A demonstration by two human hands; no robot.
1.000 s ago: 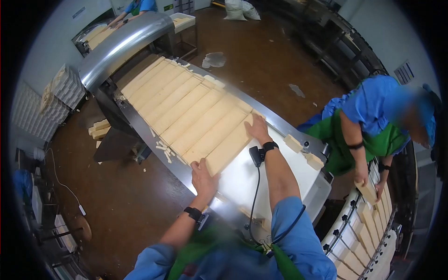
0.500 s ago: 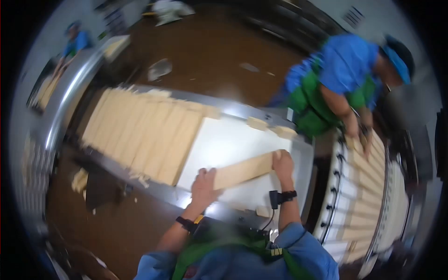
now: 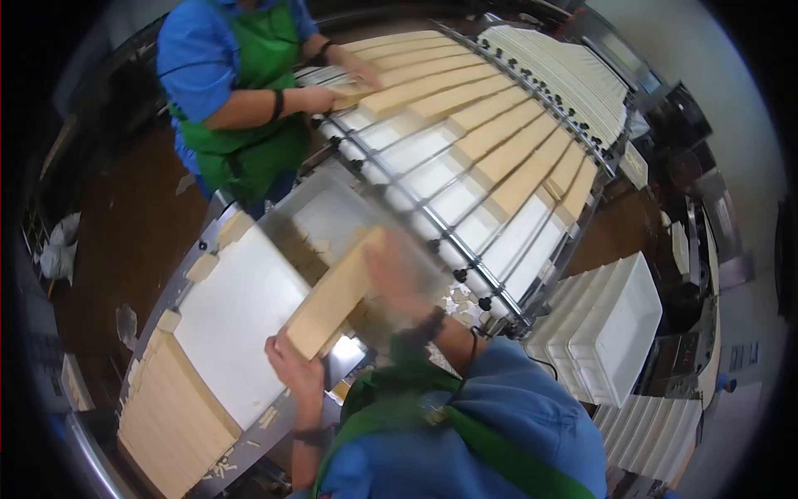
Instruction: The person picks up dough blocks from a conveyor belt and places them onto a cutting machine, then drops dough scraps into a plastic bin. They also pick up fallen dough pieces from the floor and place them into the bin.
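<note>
Between my two hands a long pale wafer block (image 3: 331, 298) is held slantwise, above the gap between the white work surface (image 3: 241, 308) and the railed conveyor. My left hand (image 3: 295, 368) is closed on its lower end. My right hand (image 3: 397, 273), smeared by motion, grips the upper end. More wafer blocks (image 3: 179, 407) lie packed side by side on the work surface at lower left. Beneath the held block, a pale bin (image 3: 320, 204) contains broken pieces.
A co-worker in a green apron (image 3: 249, 91) handles a block at the far end of the conveyor (image 3: 407, 195). Wafer blocks (image 3: 507, 125) lie in its lanes between metal rails. White crates (image 3: 611, 333) are stacked at right. Small offcuts (image 3: 202, 268) line the work surface's edge.
My view has swung right toward the conveyor. Both hands have carried the wafer block off the white work surface, over the bin, and it is now tilted more steeply.
</note>
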